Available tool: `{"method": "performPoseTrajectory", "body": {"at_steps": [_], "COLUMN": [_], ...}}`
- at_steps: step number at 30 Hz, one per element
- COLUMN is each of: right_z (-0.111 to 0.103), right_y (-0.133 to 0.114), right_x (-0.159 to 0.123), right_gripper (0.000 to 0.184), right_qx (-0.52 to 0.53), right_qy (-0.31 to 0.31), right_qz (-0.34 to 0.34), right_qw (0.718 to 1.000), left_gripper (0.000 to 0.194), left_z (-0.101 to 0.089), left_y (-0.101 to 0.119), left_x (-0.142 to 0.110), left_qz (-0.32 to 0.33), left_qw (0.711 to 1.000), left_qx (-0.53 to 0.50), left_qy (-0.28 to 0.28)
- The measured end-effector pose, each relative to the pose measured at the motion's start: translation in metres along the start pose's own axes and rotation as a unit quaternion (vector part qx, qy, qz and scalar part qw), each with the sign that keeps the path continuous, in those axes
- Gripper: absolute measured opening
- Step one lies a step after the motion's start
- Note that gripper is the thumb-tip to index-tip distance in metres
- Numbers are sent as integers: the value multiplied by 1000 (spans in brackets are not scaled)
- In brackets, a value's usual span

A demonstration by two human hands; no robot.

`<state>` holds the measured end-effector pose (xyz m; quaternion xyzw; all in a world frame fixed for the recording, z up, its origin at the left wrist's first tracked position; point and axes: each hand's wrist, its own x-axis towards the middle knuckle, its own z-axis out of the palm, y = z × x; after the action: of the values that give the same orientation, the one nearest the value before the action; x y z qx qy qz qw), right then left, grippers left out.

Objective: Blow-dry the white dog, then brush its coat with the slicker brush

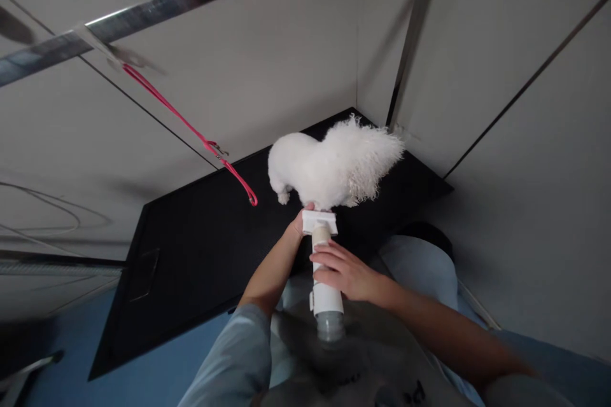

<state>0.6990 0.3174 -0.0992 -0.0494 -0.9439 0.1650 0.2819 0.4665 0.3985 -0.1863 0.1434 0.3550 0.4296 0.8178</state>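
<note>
A fluffy white dog [312, 168] stands on a black grooming table [200, 248], its shaggy end to the right. Just in front of it is a white hose nozzle [327, 296] with a wide flat head [319, 222] pointing at the dog. My right hand [346, 270] is wrapped over the nozzle's tube, fingers closed across its upper side. My left hand [298, 221] reaches to the dog's underside beside the flat head. Most of its fingers are hidden behind the head and the fur, so their grip does not show.
A pink leash [172, 108] hangs from a metal bar [176, 6] above the table's left half. Walls [267, 70] border the table's back and right. A clear flexible hose [330, 327] runs from the nozzle toward my body. A rounded light-coloured object [420, 267] stands to the right.
</note>
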Motion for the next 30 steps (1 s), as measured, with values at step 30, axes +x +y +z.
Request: {"method": "performPoseTrajectory", "body": {"at_steps": [30], "right_z": [18], "right_y": [-12], "right_x": [-26], "right_gripper": [17], "right_qx": [42], "right_qy": [28], "right_qz": [4], "right_qw": [999], "left_gripper": [73], "left_z": [30], "left_y": [-12], "left_x": [-17], "left_qz": [-10], "left_qw": [997], "left_qx": [-52], "left_qy": [56]}}
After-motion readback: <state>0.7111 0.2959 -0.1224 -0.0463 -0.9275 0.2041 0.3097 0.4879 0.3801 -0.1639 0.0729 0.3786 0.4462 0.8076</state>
